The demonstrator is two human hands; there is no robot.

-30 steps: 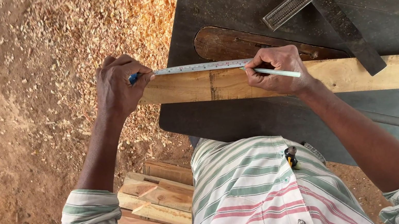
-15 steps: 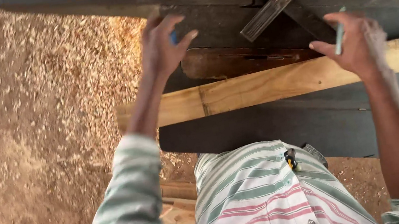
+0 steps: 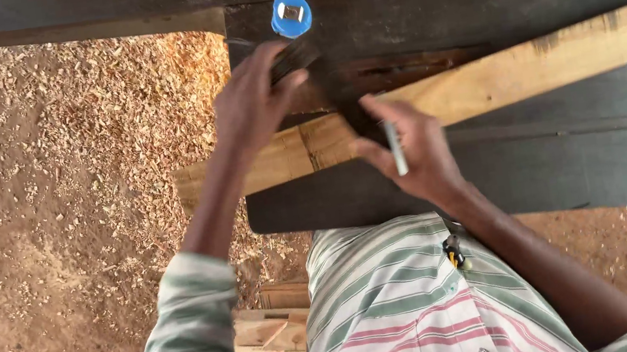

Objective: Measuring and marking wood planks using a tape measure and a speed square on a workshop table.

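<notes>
Head view: my left hand (image 3: 255,106) grips the try square (image 3: 295,57); I'd seat it flush on the plank (image 3: 480,83), right hand (image 3: 408,150) pinching the pencil (image 3: 395,148).

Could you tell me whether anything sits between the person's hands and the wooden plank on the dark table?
Nothing visible does. The right hand, holding a pencil, rests on the wooden plank; the left hand grips a dark tool at its edge.

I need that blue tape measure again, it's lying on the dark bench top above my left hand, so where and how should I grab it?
The blue tape measure lies flat on the dark bench, round face up, nothing crowding it. Probably best to come from above with the left hand, which is nearest, and pinch across its curved rim with thumb and fingers. The right hand already holds a pencil on the plank.
</notes>
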